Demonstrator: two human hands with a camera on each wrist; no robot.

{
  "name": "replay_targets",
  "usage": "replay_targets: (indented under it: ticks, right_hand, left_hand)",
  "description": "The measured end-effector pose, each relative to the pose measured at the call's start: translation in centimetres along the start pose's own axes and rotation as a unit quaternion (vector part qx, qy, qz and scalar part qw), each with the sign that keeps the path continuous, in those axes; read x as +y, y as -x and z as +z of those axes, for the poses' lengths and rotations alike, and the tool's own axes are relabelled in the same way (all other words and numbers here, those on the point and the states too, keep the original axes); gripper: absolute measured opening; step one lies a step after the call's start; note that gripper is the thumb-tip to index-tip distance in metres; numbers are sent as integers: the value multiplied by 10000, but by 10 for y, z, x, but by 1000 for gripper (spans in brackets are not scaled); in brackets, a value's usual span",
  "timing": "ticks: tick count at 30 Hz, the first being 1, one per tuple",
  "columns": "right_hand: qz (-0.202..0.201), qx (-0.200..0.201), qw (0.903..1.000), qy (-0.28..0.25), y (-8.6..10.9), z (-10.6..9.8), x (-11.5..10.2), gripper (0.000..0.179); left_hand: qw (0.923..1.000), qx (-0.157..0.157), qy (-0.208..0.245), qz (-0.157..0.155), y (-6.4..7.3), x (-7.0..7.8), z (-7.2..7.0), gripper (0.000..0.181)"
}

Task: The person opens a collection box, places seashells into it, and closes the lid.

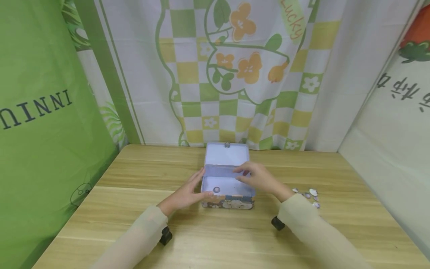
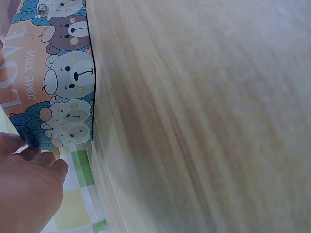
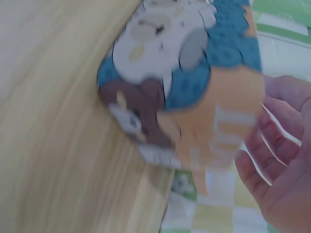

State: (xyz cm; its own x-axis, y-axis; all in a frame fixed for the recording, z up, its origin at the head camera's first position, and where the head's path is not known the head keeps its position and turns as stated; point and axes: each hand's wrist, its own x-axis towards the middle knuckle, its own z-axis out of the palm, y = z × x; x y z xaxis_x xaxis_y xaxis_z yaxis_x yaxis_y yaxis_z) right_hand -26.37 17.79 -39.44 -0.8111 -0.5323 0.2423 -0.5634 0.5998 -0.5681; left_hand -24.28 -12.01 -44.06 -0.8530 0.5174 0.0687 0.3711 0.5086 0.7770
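A small metal tin box (image 1: 228, 201) with printed bears stands on the table, its hinged lid (image 1: 221, 154) raised at the back. The left hand (image 1: 184, 194) grips the box's left side, thumb at the front rim and fingers along the side. In the left wrist view, bent fingers of the left hand (image 2: 34, 184) meet the printed wall (image 2: 73, 73). Over the right part of the opening is the right hand (image 1: 260, 179), thumb and fingers apart, with nothing visible between them. A small round piece (image 1: 216, 189) shows near the box's front inside edge.
Several small shells (image 1: 313, 192) lie on the table to the right, beside the right forearm. A thin dark cable (image 1: 80, 192) hangs at the table's left edge. Patterned curtains (image 1: 235, 112) stand behind the wooden table (image 1: 141, 164).
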Motion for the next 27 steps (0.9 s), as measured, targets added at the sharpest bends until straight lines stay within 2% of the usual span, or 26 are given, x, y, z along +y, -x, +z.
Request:
replay_targets:
  ticks: [7,14,20,27]
  right_hand:
    - [151,209,9997,-6,21,-26,15,25]
    - [335,273,9991,49,43,-42,37,24]
    - [537,129,9984,142,64,-51,61,28]
    - [1065,-3,9942,119,92,-60,83,32]
  left_hand:
    - [10000,27,-21,-72,0,2,-1,95]
    - [10000,45,-24,-46,0,0,-1,94]
    - [10000,40,-23,-79,1,-1,1,96]
    - [10000,11,3,-73,1,-2,1,98]
